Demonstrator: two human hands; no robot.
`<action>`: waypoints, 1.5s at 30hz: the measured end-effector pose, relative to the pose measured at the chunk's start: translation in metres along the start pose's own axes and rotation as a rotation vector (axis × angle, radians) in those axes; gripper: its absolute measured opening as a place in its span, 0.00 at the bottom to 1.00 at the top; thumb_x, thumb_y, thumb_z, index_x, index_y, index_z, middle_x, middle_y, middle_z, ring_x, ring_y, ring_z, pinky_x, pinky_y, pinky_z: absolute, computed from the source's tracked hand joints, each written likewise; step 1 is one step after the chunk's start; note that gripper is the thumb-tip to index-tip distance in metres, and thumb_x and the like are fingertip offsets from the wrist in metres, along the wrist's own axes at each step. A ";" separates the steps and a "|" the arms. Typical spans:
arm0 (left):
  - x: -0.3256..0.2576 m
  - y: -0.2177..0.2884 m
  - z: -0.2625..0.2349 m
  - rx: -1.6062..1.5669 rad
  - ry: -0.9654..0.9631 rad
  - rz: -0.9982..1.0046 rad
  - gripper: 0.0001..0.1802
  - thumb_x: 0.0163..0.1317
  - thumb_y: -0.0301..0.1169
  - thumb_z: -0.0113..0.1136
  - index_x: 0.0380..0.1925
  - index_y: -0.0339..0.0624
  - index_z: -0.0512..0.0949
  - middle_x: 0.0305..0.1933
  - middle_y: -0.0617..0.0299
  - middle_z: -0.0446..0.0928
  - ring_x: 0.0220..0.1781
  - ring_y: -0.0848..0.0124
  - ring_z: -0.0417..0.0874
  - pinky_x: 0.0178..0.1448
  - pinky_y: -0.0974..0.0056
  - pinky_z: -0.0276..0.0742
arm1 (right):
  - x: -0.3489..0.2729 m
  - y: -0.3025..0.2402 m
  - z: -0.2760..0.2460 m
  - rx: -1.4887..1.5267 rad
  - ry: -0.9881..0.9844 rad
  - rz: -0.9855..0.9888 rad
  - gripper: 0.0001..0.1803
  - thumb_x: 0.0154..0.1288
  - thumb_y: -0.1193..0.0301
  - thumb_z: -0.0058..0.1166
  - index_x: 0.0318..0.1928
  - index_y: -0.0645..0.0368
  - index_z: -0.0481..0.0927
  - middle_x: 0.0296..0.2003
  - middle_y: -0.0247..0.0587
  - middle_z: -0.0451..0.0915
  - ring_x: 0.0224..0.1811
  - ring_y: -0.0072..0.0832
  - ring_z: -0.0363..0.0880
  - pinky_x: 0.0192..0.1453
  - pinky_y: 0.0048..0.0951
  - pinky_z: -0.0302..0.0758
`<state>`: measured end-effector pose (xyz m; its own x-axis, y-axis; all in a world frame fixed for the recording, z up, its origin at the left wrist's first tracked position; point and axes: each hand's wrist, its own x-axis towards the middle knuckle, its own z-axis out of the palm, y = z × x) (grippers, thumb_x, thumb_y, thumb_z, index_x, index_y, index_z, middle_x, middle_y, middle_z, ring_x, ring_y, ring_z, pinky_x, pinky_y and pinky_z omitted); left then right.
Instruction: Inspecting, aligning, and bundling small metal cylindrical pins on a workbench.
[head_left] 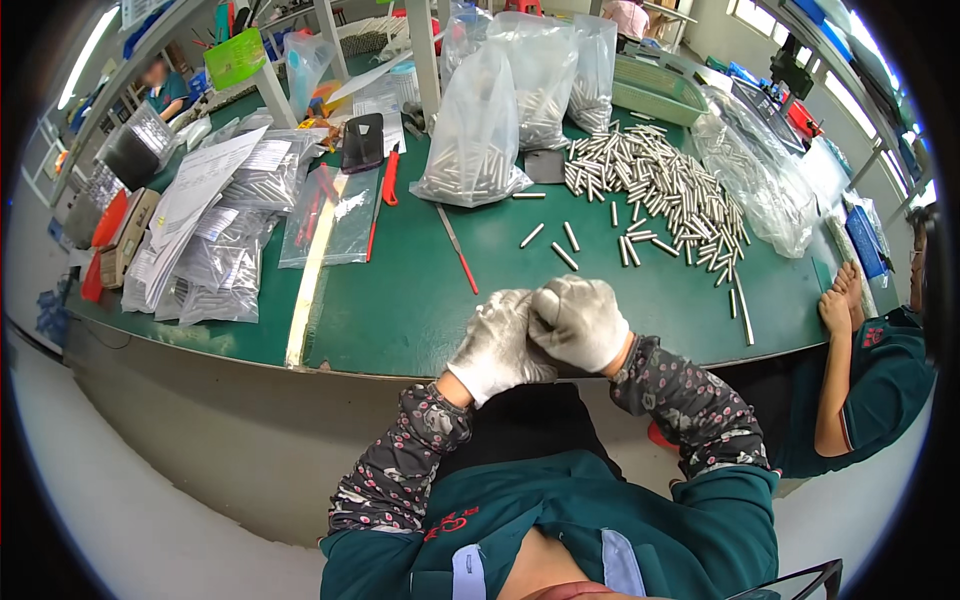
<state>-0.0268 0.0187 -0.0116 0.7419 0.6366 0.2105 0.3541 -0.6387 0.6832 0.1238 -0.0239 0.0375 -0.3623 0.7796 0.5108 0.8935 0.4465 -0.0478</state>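
Both my hands wear white gloves with grey smudges and meet above the front edge of the green table (400, 310). The fingers of my left hand (495, 342) are curled in, pressed against my right hand (583, 322), which is also closed. Whatever they may hold between them is hidden. Just beyond the gloves lie a few loose metal pins (564, 257). Farther back on the right spreads a large heap of the same shiny pins (665, 195). A slim file with a red handle (466, 268) lies to the left, pointing toward my left hand.
Clear bags of pins (468, 145) stand at the back, beside a green basket (655, 92). Bagged parts with papers (215, 200) fill the left, near a red-handled cutter (390, 180) and a dark phone-like slab (362, 142). A co-worker's hands (841, 303) rest at the right edge.
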 end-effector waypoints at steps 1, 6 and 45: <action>0.000 0.000 0.000 0.006 0.010 0.004 0.49 0.32 0.51 0.76 0.54 0.34 0.69 0.54 0.47 0.72 0.58 0.50 0.72 0.63 0.53 0.68 | 0.000 0.000 0.000 0.045 0.023 -0.085 0.11 0.50 0.67 0.57 0.21 0.56 0.69 0.19 0.38 0.72 0.22 0.35 0.76 0.23 0.36 0.73; 0.000 0.000 0.001 0.031 0.051 0.014 0.49 0.32 0.52 0.75 0.53 0.35 0.70 0.53 0.49 0.72 0.58 0.51 0.71 0.63 0.52 0.68 | 0.002 -0.003 -0.003 0.028 0.037 -0.037 0.08 0.47 0.74 0.58 0.23 0.56 0.70 0.20 0.40 0.72 0.22 0.38 0.75 0.24 0.37 0.71; 0.004 -0.005 0.006 0.020 0.222 0.131 0.38 0.30 0.44 0.77 0.44 0.37 0.75 0.43 0.48 0.78 0.49 0.50 0.77 0.55 0.54 0.74 | -0.001 0.000 -0.001 0.078 0.071 -0.084 0.09 0.45 0.74 0.58 0.22 0.55 0.69 0.19 0.40 0.70 0.20 0.38 0.73 0.22 0.37 0.70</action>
<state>-0.0223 0.0217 -0.0187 0.6396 0.6259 0.4463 0.2761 -0.7289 0.6265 0.1242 -0.0253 0.0379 -0.4125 0.7062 0.5754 0.8364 0.5439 -0.0678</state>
